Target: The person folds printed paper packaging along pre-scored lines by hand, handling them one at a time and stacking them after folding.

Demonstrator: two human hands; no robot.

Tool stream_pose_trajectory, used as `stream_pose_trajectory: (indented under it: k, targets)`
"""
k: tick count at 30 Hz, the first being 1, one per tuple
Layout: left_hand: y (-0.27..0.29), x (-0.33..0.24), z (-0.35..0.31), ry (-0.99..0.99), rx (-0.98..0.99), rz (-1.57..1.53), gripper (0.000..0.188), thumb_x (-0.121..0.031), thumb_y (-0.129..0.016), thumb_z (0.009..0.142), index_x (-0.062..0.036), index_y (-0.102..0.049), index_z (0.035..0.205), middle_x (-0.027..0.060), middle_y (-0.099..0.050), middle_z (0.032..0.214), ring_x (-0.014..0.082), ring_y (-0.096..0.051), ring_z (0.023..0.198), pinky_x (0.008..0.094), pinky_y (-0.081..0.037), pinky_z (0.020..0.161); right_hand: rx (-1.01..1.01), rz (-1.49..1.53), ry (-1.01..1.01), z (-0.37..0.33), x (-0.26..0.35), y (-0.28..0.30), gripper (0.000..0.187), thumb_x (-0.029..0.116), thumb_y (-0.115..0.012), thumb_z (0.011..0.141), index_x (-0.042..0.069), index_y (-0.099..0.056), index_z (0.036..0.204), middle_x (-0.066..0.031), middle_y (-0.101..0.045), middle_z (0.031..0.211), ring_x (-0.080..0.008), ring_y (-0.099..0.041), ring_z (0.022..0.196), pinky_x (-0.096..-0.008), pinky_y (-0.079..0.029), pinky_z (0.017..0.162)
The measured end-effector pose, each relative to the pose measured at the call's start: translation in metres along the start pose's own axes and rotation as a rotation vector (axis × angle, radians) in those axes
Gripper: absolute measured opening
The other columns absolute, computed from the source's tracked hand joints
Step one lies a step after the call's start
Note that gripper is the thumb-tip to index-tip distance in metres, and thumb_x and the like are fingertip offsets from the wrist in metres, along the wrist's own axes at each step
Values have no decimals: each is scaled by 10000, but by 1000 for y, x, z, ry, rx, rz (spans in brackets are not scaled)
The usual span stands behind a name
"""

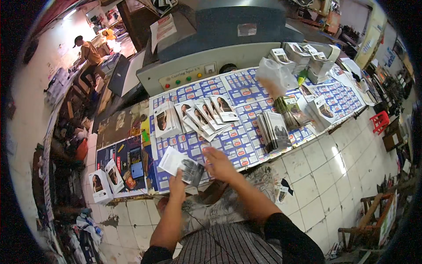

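Observation:
My left hand grips a small stack of booklets by its near edge. The top cover is white with a dark grey picture. The stack tilts over the table's front edge. To its right is my right hand, fingers stretched out and apart, with nothing visible in it; whether it touches the stack's corner I cannot tell. Farther back lie a fanned row of white booklets with a portrait on each cover and a thicker pile beside them. Another row of booklets with grey covers stands to the right.
A blue-patterned sheet covers the table. A clear plastic bag, green-edged booklets and tall booklet piles stand at the right. On the left are a phone and two loose booklets. A grey machine borders the back; a person stands far left.

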State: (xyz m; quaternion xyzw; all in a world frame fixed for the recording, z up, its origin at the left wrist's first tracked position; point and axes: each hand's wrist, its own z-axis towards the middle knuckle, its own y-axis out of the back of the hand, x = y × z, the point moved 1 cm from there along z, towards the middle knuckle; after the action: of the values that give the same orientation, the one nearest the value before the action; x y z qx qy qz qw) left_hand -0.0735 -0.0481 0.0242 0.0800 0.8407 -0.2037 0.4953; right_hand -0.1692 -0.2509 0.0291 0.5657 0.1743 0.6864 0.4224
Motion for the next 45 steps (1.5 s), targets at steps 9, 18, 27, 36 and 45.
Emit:
stream_pose_trajectory:
  k: [9, 18, 27, 36, 45]
  targets:
    - [42, 1, -23, 55, -18, -71, 418, -247, -596, 1013, -11, -527, 1351, 76, -599, 1278, 178, -567, 1158, 342, -454, 976, 24, -442, -235, -46, -93, 29, 663, 494, -588, 932, 39, -487, 1403, -173, -392, 1536, -347, -317, 1449, -662, -214, 1123]
    - [15, 2, -30, 47, 194, -175, 407, -253, -552, 1035, -19, -506, 1364, 51, -587, 1303, 174, -569, 1165, 338, -451, 991, 50, 61, -97, -25, 53, -8, 683, 406, -659, 924, -27, -456, 1412, -245, -391, 1502, -436, -373, 1374, -554, -285, 1124]
    - [12, -8, -36, 31, 147, -153, 392, -255, -519, 1048, -44, -496, 1377, 72, -570, 1334, 184, -549, 1210, 354, -463, 991, 48, -215, 84, -33, 97, -18, 753, 402, -659, 918, -73, -385, 1433, -245, -329, 1530, -444, -296, 1409, -582, -243, 1129]
    - [16, 0, -34, 57, 136, -199, 396, -239, -522, 1044, -76, -478, 1401, 61, -573, 1336, 199, -550, 1214, 351, -457, 998, -70, -130, 22, -27, 101, -16, 762, 355, -685, 891, -90, -377, 1428, -268, -316, 1529, -440, -294, 1412, -581, -234, 1132]
    - [22, 0, -29, 10, 182, -255, 710, -638, -412, 987, -105, -406, 1455, 106, -513, 1408, 238, -500, 1284, 425, -416, 1057, -21, 326, 26, -26, 113, -15, 322, 111, -676, 868, 53, -642, 1183, -153, -687, 1006, -318, -666, 919, -416, -535, 802]
